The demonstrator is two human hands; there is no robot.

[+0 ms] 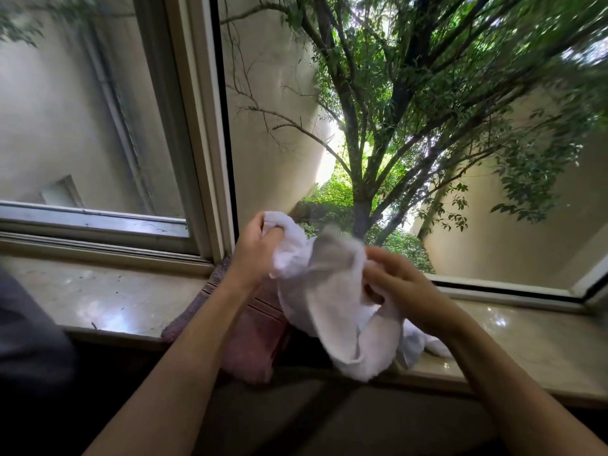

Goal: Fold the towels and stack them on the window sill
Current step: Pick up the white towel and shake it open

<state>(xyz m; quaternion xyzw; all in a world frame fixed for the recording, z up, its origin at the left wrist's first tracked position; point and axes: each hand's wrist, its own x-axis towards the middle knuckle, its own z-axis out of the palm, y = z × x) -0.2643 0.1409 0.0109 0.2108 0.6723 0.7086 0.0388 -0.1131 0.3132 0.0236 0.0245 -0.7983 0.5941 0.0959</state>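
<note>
A white towel [324, 291] hangs crumpled in the air above the marble window sill [98, 297]. My left hand [256, 245] grips its upper left corner. My right hand [404, 284] holds the cloth's right side with curled fingers; it is a little blurred. The towel's lower end droops past the sill's front edge, and part of it trails on the sill behind my right wrist. Beneath my left forearm lies a pink towel [253, 337], spread over the sill and hanging over the edge.
A window frame post [210, 126] rises just left of my left hand. A large glass pane with a tree behind it fills the right. The sill continues to the right [533, 337]. A dark cloth shape [29, 330] sits at the far left.
</note>
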